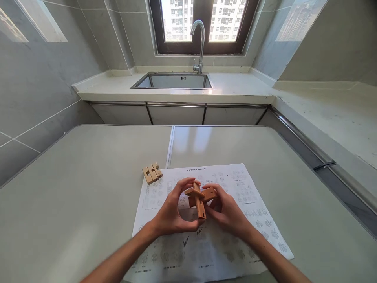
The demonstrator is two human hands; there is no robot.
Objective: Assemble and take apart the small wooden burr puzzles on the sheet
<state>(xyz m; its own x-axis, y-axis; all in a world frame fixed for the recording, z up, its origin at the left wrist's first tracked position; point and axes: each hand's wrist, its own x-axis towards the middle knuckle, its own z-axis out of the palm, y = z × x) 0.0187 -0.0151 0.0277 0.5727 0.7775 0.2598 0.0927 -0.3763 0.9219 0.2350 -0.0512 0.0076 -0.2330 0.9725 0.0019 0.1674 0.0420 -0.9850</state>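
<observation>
Both hands hold a reddish-brown wooden interlocking puzzle (199,201) above a printed sheet. Its notched bars cross one another, with one bar pointing toward me. My left hand (173,212) grips it from the left, thumb at the near end and fingers at the far end. On the right side, my right hand (225,208) pinches a bar between thumb and fingers. Parts of the fingertips are hidden behind the wood. Beneath lies the printed sheet (159,243), covered with small line diagrams and two handwritten check marks.
Pale notched wooden pieces (152,173) lie at the sheet's upper left corner. The sheet rests on a light grey table (73,196) with a seam in its far half. Beyond stand a counter (235,84), a sink (173,89) and a faucet (202,47) beneath a window.
</observation>
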